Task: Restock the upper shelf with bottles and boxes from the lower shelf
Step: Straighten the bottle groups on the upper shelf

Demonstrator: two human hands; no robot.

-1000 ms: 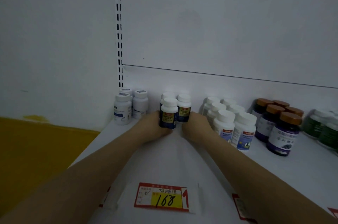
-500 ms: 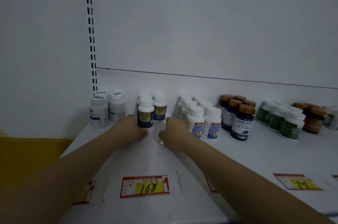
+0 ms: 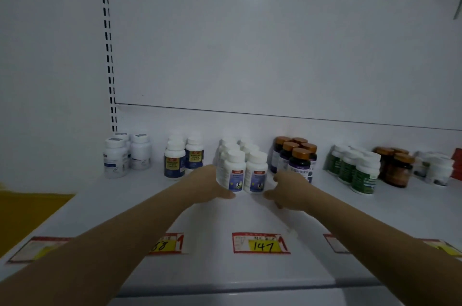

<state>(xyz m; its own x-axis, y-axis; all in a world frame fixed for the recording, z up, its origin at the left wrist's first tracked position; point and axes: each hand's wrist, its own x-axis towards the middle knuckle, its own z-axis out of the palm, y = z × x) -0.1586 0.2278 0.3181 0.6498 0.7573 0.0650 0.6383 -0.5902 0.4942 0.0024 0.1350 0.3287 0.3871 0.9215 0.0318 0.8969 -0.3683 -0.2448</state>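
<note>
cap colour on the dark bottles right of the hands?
Orange-brown caps on the dark bottles; head view.

bottle groups (image 3: pixel 241 170) side by side on shelf (image 3: pixel 250 215)

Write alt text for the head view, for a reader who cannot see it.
Two bare hands flank a cluster of white-capped bottles on a white shelf: the left hand touches its left side, and the right hand sits just off its right. Brown-capped bottles and green-labelled bottles stand further right, and price tags mark the front edge.
</note>
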